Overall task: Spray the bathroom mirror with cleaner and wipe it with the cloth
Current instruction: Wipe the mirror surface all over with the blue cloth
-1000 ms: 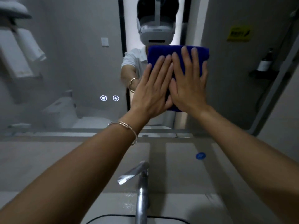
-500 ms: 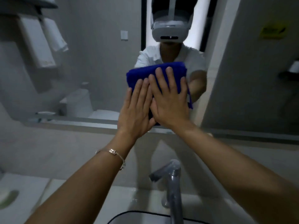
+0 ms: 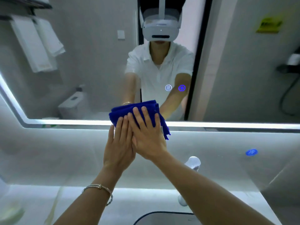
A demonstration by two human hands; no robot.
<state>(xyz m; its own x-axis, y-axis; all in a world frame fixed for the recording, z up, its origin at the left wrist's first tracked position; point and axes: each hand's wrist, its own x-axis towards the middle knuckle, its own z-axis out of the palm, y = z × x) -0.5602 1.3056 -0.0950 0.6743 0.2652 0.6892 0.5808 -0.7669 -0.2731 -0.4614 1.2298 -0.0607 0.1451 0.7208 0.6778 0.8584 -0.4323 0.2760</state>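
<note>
Both hands press the blue cloth [image 3: 138, 111] flat against the mirror [image 3: 97, 70], right at the glass's lit lower edge [image 3: 65, 122]. The left hand [image 3: 119, 146] and right hand [image 3: 147, 137] lie side by side and overlapping, the right partly over the left, fingers [image 3: 144, 116] extended and nearly together, pointing to about 12 o'clock; neither hand is curled round the cloth, they pin it by flat pressure of palm and fingers. The cloth sits beneath and just beyond the fingertips, bunched in soft folds, its long axis running roughly 9 to 3 o'clock, with a loose corner hanging toward 4 o'clock past the right hand. It looks like thick, napped microfibre, yielding and grippy on smooth glass. The unwiped glass lies from 10 through 2 o'clock of the hands, so any further stroke would likely go upward or sideways; the right hand, higher on the cloth, seems the one leading. The mirror is hard and glossy, with two small glowing touch icons [image 3: 175, 88] at 1 o'clock of the cloth. Below, a pale matte wall, a chrome tap [image 3: 192, 161] and the white bench [image 3: 146, 198]. A thin metal bracelet [image 3: 99, 188] circles the left wrist. No spray bottle is visible.
</note>
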